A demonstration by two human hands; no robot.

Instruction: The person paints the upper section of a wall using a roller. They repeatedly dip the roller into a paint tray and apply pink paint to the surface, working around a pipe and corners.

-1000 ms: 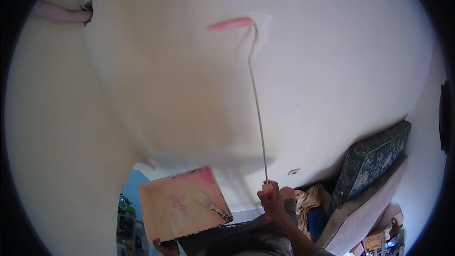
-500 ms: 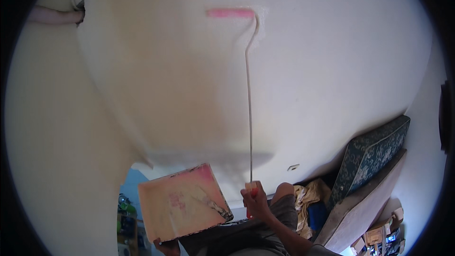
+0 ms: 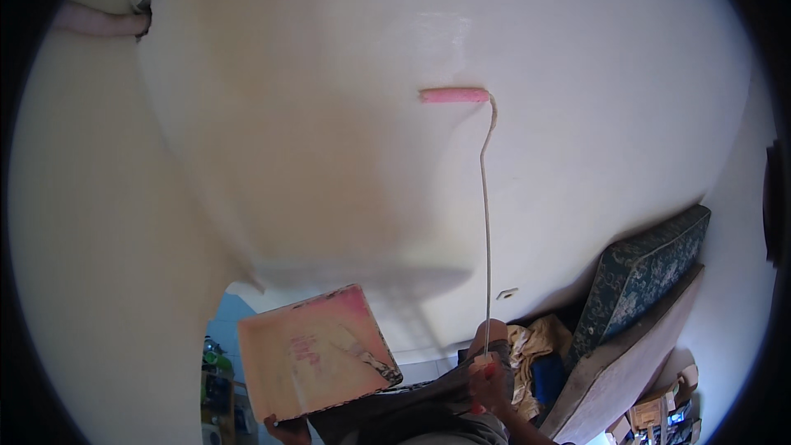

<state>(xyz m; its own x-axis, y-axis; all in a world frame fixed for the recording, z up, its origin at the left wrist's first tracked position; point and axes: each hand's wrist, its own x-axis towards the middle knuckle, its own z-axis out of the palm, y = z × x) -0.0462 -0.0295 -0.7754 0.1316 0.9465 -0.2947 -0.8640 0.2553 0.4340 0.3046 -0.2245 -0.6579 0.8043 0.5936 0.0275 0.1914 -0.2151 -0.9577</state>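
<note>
Head view. The right hand is closed around the red handle of a paint roller. From that grip a long, thin metal rod rises almost straight, bends near its top and carries the pink roller sleeve, which lies level, high above the right hand and slightly to its left, at the pale wall. Whether the sleeve touches the wall cannot be told. A wet-looking patch shows on the wall just above the sleeve.

The left hand grips the near lower edge of a tilted paint tray, its fingers partly hidden. The tray extends up and to the right of this hand; its peach-coloured surface bears pink stains and a dark-smeared edge.

To the right of the right hand lie a tan cloth and, beyond it, a dark green floral mattress leaning beside a paler slab. Far above the left hand and to its left, another person's bare forearm reaches toward a dark patch.
</note>
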